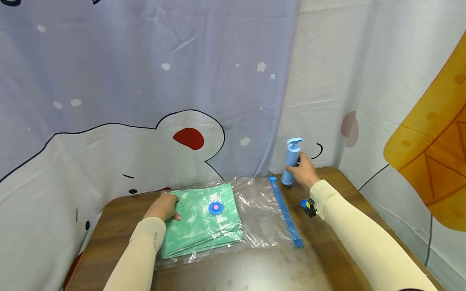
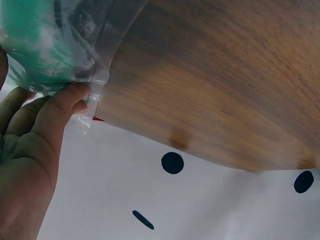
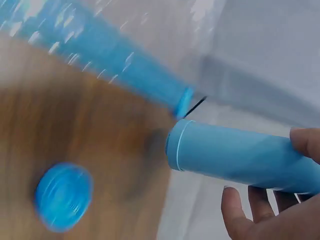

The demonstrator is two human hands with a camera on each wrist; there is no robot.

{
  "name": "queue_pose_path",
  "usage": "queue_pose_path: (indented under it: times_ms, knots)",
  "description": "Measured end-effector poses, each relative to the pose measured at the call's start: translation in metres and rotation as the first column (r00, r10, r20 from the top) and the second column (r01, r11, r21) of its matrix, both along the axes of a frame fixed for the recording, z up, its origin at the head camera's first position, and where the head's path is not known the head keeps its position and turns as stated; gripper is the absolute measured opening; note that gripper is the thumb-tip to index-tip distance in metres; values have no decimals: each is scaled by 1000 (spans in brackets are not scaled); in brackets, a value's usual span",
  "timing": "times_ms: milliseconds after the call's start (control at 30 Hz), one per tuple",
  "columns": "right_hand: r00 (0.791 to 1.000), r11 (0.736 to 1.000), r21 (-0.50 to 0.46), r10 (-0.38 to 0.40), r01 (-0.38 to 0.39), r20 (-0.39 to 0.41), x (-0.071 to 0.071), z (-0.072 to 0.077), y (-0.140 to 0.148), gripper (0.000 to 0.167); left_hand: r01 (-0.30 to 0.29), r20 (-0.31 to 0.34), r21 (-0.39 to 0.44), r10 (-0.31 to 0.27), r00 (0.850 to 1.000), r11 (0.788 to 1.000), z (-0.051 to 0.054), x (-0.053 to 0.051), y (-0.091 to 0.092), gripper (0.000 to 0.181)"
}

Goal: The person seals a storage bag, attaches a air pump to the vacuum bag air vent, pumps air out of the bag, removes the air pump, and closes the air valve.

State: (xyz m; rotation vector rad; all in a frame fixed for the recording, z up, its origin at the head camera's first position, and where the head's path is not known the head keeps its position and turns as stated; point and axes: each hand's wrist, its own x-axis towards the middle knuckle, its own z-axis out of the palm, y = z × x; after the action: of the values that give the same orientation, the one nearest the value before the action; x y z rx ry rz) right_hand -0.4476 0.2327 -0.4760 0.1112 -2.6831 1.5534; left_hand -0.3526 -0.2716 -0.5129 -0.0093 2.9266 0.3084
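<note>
A clear vacuum storage bag [image 1: 260, 218] lies flat, with folded green cloth [image 1: 193, 220] inside its left part. On its top sits a round blue valve [image 1: 216, 208] with a pink centre. A blue zip strip [image 1: 285, 212] runs along the bag's right end. My left hand [image 1: 164, 206] grips the bag's left end, its fingers [image 2: 65, 102] at the plastic edge and the thumb over the cloth. In my right hand [image 1: 305, 171] is a light blue hand pump [image 3: 235, 152], held upright round its barrel, right of the strip. The pump's handle [image 1: 295, 140] points up.
A round blue cap [image 3: 64, 197] lies on the wooden table [image 2: 215, 85] near my right wrist, partly behind a small black wrist device [image 1: 310, 207] in the head view. A printed curtain [image 1: 218, 81] hangs behind the table's back edge and along its sides.
</note>
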Motion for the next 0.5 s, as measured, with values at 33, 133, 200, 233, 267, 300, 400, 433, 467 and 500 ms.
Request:
queue_pose_path:
  times_ms: [33, 133, 200, 233, 267, 300, 400, 433, 467, 500]
  knots:
    - [1000, 1000, -22, 10, -10, -8, 1, 3, -5, 80, -3, -1, 1, 3, 1000, 1000, 0, 0, 0, 84]
    - [998, 991, -119, 59, -61, -19, 6, 14, -29, 79, -8, -8, 1, 8, 1000, 1000, -1, 0, 0, 84]
    - [994, 982, -155, 102, -106, -33, 12, 20, -52, 76, -9, -12, 1, 9, 1000, 1000, -2, 0, -1, 83]
    - [991, 978, -160, 129, -133, -38, 17, 21, -64, 74, -7, -13, -2, 7, 1000, 1000, -1, 0, -1, 83]
    - [987, 975, -156, 152, -158, -47, 21, 23, -77, 73, -6, -15, -6, 6, 1000, 1000, -1, 0, -2, 83]
    - [983, 972, -147, 177, -183, -54, 26, 23, -89, 70, -6, -17, -7, 6, 1000, 1000, -1, 0, -2, 83]
    - [968, 961, -113, 246, -251, -57, 44, 22, -124, 66, -1, -21, -16, 1, 1000, 1000, 0, 1, -1, 83]
    - [962, 955, -117, 270, -274, -47, 50, 21, -134, 65, 1, -22, -17, -2, 1000, 1000, 0, 2, 0, 82]
    - [956, 950, -114, 288, -292, -46, 55, 19, -143, 65, 5, -25, -18, -5, 1000, 1000, 0, 2, 1, 81]
    - [951, 944, -116, 307, -310, -41, 60, 18, -152, 65, 5, -27, -16, -6, 1000, 1000, 1, 2, 2, 81]
